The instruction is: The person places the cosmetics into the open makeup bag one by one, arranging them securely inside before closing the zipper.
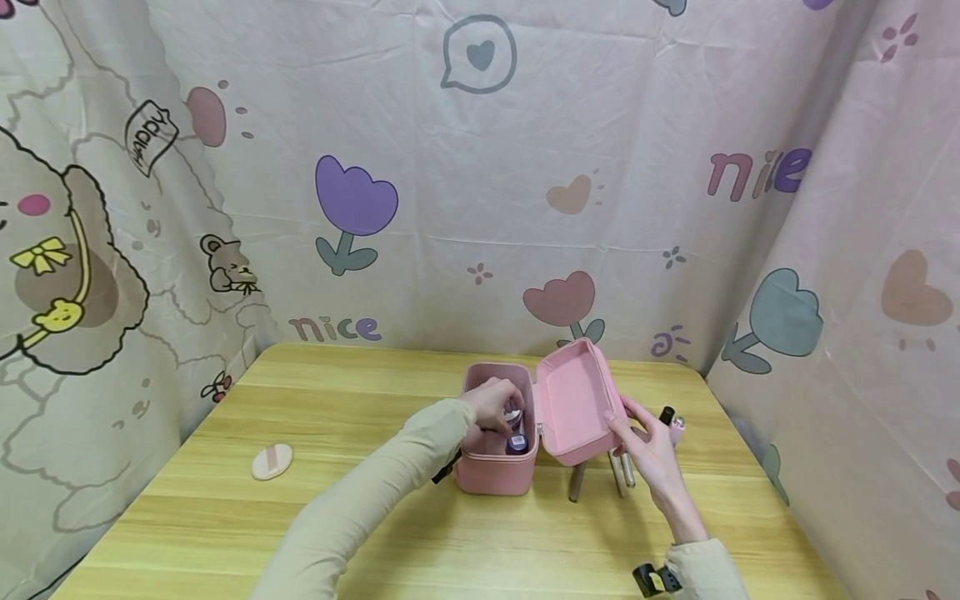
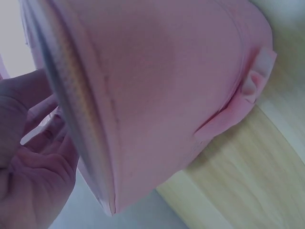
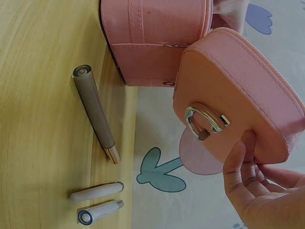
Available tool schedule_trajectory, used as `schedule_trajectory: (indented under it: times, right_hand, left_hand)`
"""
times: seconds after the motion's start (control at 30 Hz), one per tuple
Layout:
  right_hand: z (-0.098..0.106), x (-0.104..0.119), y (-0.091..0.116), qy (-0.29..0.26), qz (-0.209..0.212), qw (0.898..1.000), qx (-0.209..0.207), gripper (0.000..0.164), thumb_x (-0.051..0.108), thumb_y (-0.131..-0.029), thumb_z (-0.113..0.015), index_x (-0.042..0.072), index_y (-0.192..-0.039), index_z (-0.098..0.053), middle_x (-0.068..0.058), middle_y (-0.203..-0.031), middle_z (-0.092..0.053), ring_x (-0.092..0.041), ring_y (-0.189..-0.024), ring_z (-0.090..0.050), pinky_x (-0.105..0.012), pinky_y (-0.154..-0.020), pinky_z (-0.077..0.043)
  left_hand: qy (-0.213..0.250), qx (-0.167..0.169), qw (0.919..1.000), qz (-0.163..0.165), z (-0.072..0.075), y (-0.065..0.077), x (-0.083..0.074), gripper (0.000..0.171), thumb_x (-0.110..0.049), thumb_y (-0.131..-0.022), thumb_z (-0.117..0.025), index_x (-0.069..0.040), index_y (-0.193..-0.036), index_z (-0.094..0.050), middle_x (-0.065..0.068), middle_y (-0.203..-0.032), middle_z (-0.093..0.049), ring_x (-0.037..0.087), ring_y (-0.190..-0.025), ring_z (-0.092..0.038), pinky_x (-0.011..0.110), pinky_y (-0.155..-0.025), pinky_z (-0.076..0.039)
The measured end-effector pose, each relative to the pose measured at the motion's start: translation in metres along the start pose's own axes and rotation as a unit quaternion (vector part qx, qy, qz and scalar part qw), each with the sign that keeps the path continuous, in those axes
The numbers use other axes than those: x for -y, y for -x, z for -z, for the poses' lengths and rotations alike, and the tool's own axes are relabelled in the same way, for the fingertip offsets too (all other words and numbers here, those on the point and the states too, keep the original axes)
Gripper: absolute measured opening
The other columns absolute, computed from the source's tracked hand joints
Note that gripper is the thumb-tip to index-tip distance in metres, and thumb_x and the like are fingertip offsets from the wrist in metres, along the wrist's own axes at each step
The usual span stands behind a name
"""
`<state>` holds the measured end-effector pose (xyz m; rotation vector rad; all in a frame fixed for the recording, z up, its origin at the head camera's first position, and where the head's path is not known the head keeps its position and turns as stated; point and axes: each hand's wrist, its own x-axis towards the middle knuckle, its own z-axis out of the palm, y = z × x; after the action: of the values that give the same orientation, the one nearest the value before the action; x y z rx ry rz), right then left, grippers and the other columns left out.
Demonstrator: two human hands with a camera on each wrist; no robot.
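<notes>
A pink cosmetic case (image 1: 495, 473) stands on the table, its lid (image 1: 577, 400) swung out to the right. My left hand (image 1: 495, 402) reaches down inside it, the fingers bent around a small pale-rimmed container (image 1: 513, 419); whether they grip it is unclear. Beside that hand sits a dark blue jar (image 1: 517, 444). In the left wrist view, the case wall (image 2: 157, 95) hides the fingertips of the left hand (image 2: 40, 157). My right hand (image 1: 651, 446) holds the lid's right edge, thumb on the inner side. The lid's outer face (image 3: 224, 100) carries a metal-ringed handle (image 3: 205, 123).
Right of the case lie a brown tube (image 3: 95, 112) and two slim pale tubes (image 3: 97, 192), (image 3: 100, 211). Behind the right hand are a black-capped item (image 1: 667, 414) and a pinkish one (image 1: 677, 428). A powder puff (image 1: 272, 462) lies at the left. Printed cloth hangs around the table.
</notes>
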<state>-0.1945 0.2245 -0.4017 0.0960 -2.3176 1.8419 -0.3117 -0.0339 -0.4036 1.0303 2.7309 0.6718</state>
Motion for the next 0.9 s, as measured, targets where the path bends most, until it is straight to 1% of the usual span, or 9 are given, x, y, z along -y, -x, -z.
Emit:
schedule_trajectory:
  times: [0.07, 0.1, 0.23, 0.33, 0.47, 0.57, 0.63, 0.73, 0.9]
  right_hand:
    - [0.000, 0.000, 0.000, 0.001, 0.001, 1.000, 0.000, 0.052, 0.016, -0.102, -0.059, -0.003, -0.148, -0.044, 0.000, -0.119, -0.055, -0.002, -0.074, -0.063, -0.024, -0.065, -0.057]
    - [0.000, 0.000, 0.000, 0.001, 0.002, 1.000, 0.000, 0.052, 0.016, -0.102, -0.059, -0.003, -0.148, -0.044, 0.000, -0.119, -0.055, -0.002, -0.074, -0.063, -0.024, -0.065, -0.057]
    - [0.000, 0.000, 0.000, 0.001, 0.001, 1.000, 0.001, 0.052, 0.017, -0.102, -0.059, -0.003, -0.148, -0.044, -0.003, -0.121, -0.054, -0.001, -0.074, -0.063, -0.025, -0.065, -0.057]
    - [0.000, 0.000, 0.000, 0.000, -0.001, 1.000, 0.001, 0.052, 0.017, -0.102, -0.059, -0.003, -0.148, -0.044, -0.003, -0.121, -0.054, -0.001, -0.075, -0.063, -0.024, -0.065, -0.057]
    - [0.000, 0.000, 0.000, 0.000, -0.002, 1.000, 0.001, 0.052, 0.017, -0.102, -0.059, -0.003, -0.148, -0.044, 0.000, -0.119, -0.054, -0.001, -0.074, -0.063, -0.025, -0.065, -0.057]
    - [0.000, 0.000, 0.000, 0.001, -0.001, 1.000, 0.000, 0.052, 0.017, -0.102, -0.059, -0.003, -0.147, -0.044, 0.001, -0.119, -0.055, -0.001, -0.074, -0.063, -0.025, -0.065, -0.057]
    - [0.000, 0.000, 0.000, 0.002, -0.001, 1.000, 0.000, 0.052, 0.017, -0.101, -0.059, -0.003, -0.147, -0.044, 0.001, -0.119, -0.055, -0.002, -0.074, -0.063, -0.026, -0.066, -0.057]
    - [0.000, 0.000, 0.000, 0.001, -0.001, 1.000, 0.000, 0.053, 0.017, -0.101, -0.059, -0.004, -0.148, -0.044, 0.000, -0.119, -0.054, -0.002, -0.074, -0.063, -0.026, -0.065, -0.057]
    - [0.000, 0.000, 0.000, 0.001, 0.000, 1.000, 0.001, 0.053, 0.017, -0.102, -0.059, -0.004, -0.147, -0.044, 0.002, -0.117, -0.055, -0.002, -0.074, -0.063, -0.025, -0.065, -0.057]
  left_hand:
    - [0.004, -0.004, 1.0000, 0.003, 0.001, 0.001, -0.001, 0.039, -0.002, -0.067, -0.089, 0.000, -0.103, -0.075, 0.010, -0.092, -0.073, 0.013, -0.082, -0.064, 0.022, -0.077, -0.054]
    - [0.008, -0.001, 0.9998, 0.016, 0.005, 0.005, -0.009, 0.039, 0.002, -0.068, -0.087, 0.003, -0.104, -0.074, 0.014, -0.096, -0.074, 0.017, -0.085, -0.065, 0.024, -0.079, -0.055]
    - [0.010, -0.006, 0.9998, 0.016, 0.005, 0.007, -0.009, 0.041, 0.003, -0.069, -0.087, 0.004, -0.108, -0.073, 0.018, -0.102, -0.074, 0.023, -0.092, -0.068, 0.026, -0.081, -0.055]
    - [0.019, -0.022, 0.9995, 0.009, 0.006, 0.008, -0.006, 0.041, 0.001, -0.069, -0.087, 0.003, -0.109, -0.073, 0.018, -0.102, -0.075, 0.025, -0.094, -0.068, 0.025, -0.082, -0.055]
    - [0.039, -0.064, 0.9968, -0.028, 0.008, 0.012, -0.001, 0.033, -0.006, -0.077, -0.084, 0.003, -0.107, -0.072, 0.018, -0.102, -0.074, 0.026, -0.094, -0.069, 0.026, -0.084, -0.056]
    - [0.062, -0.102, 0.9916, -0.050, 0.011, 0.015, 0.004, 0.027, -0.014, -0.086, -0.079, 0.001, -0.106, -0.071, 0.016, -0.101, -0.074, 0.026, -0.094, -0.068, 0.029, -0.086, -0.057]
    - [0.083, -0.129, 0.9865, -0.058, 0.012, 0.016, 0.009, 0.024, -0.017, -0.090, -0.076, 0.001, -0.105, -0.069, 0.016, -0.100, -0.072, 0.028, -0.094, -0.067, 0.034, -0.086, -0.057]
    - [0.111, -0.160, 0.9797, -0.046, 0.015, 0.020, 0.014, 0.023, -0.020, -0.091, -0.074, -0.003, -0.105, -0.068, 0.013, -0.099, -0.070, 0.026, -0.092, -0.065, 0.036, -0.085, -0.056]
    - [0.120, -0.207, 0.9708, -0.014, 0.021, 0.028, 0.023, 0.028, -0.027, -0.092, -0.073, -0.007, -0.110, -0.066, 0.008, -0.102, -0.068, 0.016, -0.092, -0.061, 0.027, -0.085, -0.053]
